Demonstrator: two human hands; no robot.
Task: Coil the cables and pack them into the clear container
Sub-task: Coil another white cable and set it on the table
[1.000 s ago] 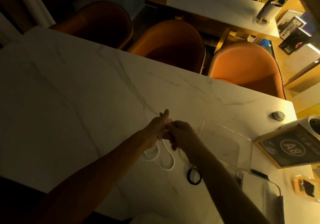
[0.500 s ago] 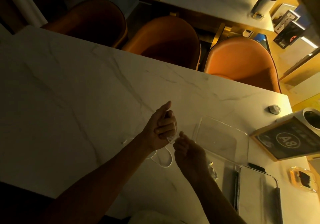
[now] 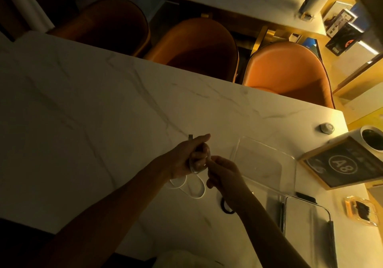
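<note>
Cable work here concerns a thin white cable (image 3: 191, 187), which I judge light, limp and a little springy: its loops hang below the left hand (image 3: 186, 157) and curve just over the marble tabletop (image 3: 103, 112), holding their round shape rather than collapsing. The left hand's grip is closed around the gathered turns, fingers curled and thumb stretched forward, with a small plug end poking out above the knuckles. The right hand (image 3: 224, 176) sits just beside it, fingers bent in a pinch at the bundle's edge; whether it has hold of the strand or only touches it, I cannot tell in this dim light.

Such a cable would likely spring open if released, so the best hold is across all the turns at once, where the left hand already clamps them, not at the loose loops. The smooth jacket may slip, so a firm pinch seems wise.

The clear container (image 3: 267, 160) lies open on the tabletop just right of the hands, apparently empty. A small black coil (image 3: 224, 208) rests on the tabletop under the right wrist.
</note>
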